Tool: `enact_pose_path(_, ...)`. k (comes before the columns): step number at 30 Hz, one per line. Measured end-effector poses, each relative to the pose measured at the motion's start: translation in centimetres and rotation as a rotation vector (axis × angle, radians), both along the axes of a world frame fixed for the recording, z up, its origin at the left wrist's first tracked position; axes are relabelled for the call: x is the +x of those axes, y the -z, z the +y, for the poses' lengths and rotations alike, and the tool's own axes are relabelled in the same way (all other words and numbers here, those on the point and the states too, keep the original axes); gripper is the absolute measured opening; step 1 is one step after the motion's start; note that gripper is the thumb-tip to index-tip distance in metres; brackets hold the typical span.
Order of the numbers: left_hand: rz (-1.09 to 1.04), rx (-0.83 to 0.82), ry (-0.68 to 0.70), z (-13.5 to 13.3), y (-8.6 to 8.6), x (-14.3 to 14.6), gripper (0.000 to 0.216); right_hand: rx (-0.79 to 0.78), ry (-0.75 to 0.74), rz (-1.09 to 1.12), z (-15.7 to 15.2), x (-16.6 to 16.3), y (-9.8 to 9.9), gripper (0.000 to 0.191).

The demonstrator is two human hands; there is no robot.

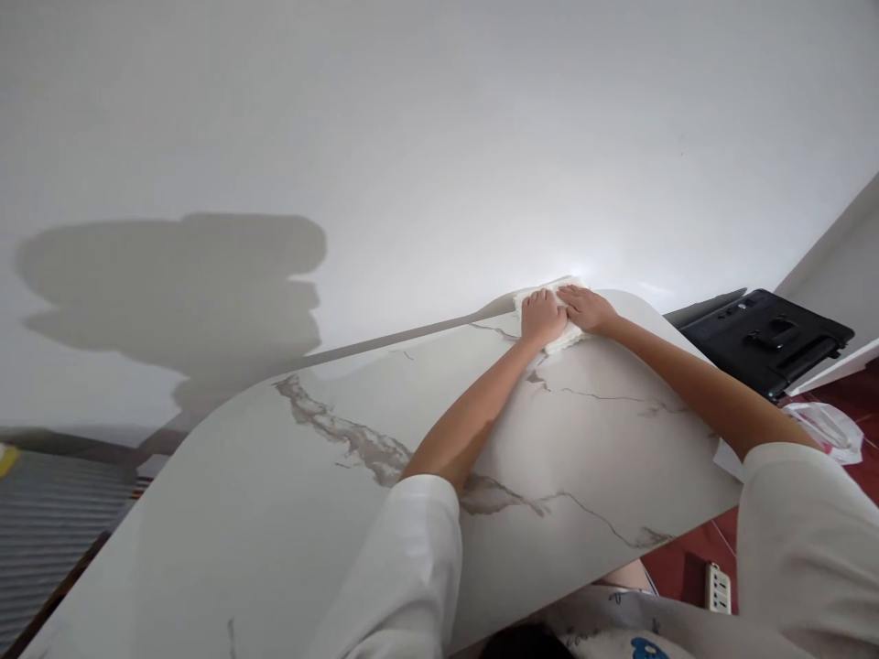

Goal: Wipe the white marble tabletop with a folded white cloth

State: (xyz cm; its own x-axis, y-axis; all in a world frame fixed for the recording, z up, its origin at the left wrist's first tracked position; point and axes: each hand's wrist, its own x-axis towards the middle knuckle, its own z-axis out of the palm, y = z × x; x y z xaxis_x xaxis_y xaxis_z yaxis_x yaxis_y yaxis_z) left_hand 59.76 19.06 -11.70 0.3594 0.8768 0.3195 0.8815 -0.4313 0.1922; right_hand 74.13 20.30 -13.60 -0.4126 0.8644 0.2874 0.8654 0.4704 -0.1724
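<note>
A white cloth point(567, 344) lies bunched on the far edge of a white marble-patterned tabletop point(583, 448), close against the wall. My left hand point(542, 318) presses down on the cloth, its fingers bent over the fabric. Beside it, my right hand point(587, 309) rests on the same cloth with fingers laid out flat, pointing left toward the left hand. The two hands touch or nearly touch. Much of the cloth is hidden under them. Both arms reach forward across the tabletop.
A pale wall point(439, 165) rises behind the table's far edge. Right of the table stand a black case point(769, 339) and a clear plastic bag point(830, 430). A power strip point(718, 588) lies on the red floor. Grey ribbed material point(61, 540) is at the left.
</note>
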Motion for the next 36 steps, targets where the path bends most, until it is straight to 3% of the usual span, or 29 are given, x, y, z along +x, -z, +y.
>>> enact_pose_path(4, -0.025, -0.015, 0.05, -0.9, 0.2, 2.1, 0.035, -0.002, 0.043, -0.004, -1.7, 2.2, 0.0, 0.052)
enact_pose_path(7, -0.045, -0.02, 0.078, -3.0, 0.5, 2.7, 0.04, -0.013, 0.041, -0.033, -4.3, 3.0, -0.1, 0.053)
enact_pose_path(22, -0.011, -0.08, 0.173, -18.6, -0.1, 2.2, 0.054, 0.049, 0.061, -0.048, -21.4, 3.0, -0.4, 0.051)
enact_pose_path(27, -0.03, -0.115, 0.172, -23.1, -0.5, 2.6, 0.056, 0.018, 0.045, -0.039, -25.9, 3.7, -0.9, 0.051)
enact_pose_path(31, -0.033, -0.147, 0.182, -25.0, -0.7, 4.0, 0.056, 0.004, 0.024, 0.0, -27.5, 5.7, -0.8, 0.051)
enact_pose_path(36, -0.054, -0.127, 0.25, -24.7, -0.4, 7.0, 0.057, 0.014, 0.05, 0.03, -27.9, 9.0, -0.5, 0.05)
